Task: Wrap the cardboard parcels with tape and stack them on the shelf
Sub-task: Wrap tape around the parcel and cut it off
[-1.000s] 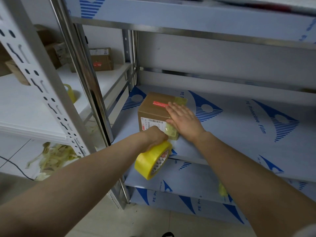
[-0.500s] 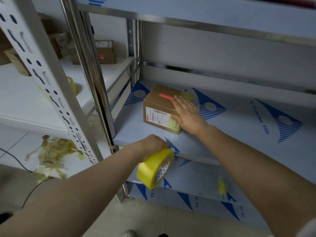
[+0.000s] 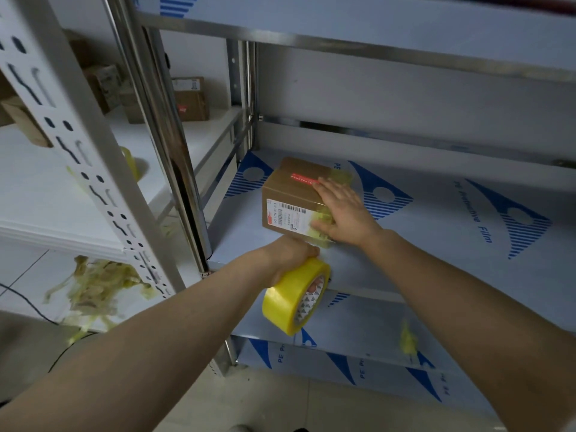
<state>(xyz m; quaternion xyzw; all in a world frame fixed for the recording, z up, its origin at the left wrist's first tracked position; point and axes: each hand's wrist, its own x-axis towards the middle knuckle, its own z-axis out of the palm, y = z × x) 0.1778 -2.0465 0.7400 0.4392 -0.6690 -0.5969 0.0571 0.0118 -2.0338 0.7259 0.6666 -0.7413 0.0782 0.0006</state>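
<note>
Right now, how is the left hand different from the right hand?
The left hand curls round the yellow tape roll; the right hand lies flat-fingered on the cardboard parcel. The left hand hangs at the shelf edge; the right hand reaches farther in. Both are bare.

Film-covered steel shelf (image 3: 436, 232), taped cardboard parcel (image 3: 290, 198) standing on it

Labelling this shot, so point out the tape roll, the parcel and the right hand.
tape roll (image 3: 290, 304), head view, yellow outer band.
parcel (image 3: 293, 188), head view, top face.
right hand (image 3: 346, 210), head view, its back.
</note>
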